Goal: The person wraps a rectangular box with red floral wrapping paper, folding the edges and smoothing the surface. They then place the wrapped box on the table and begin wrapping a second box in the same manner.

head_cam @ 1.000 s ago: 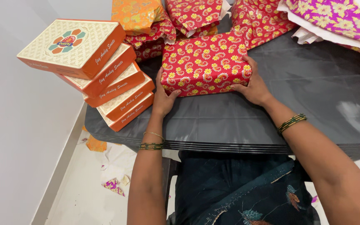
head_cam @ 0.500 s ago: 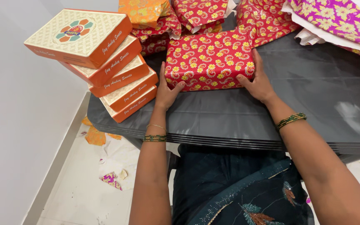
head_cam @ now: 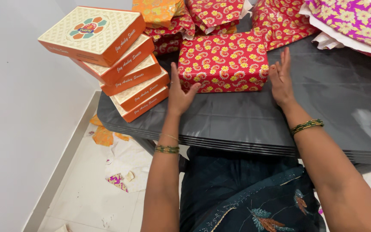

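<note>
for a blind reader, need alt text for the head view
Two bare hands, left hand and right hand, flank a red flower-patterned wrapped box on a dark table, fingers open. A leaning stack of orange boxes stands to its left.

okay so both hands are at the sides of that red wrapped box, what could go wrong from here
The leaning stack of orange-and-cream cardboard boxes stands close to the left hand; a knock might topple it, and its lowest box sits near the edge of the dark grey table. The right hand is open beside the red floral-wrapped box, so any grip looks loose. Pushed further back, the box could crumple the wrapped red floral parcels behind.
</note>
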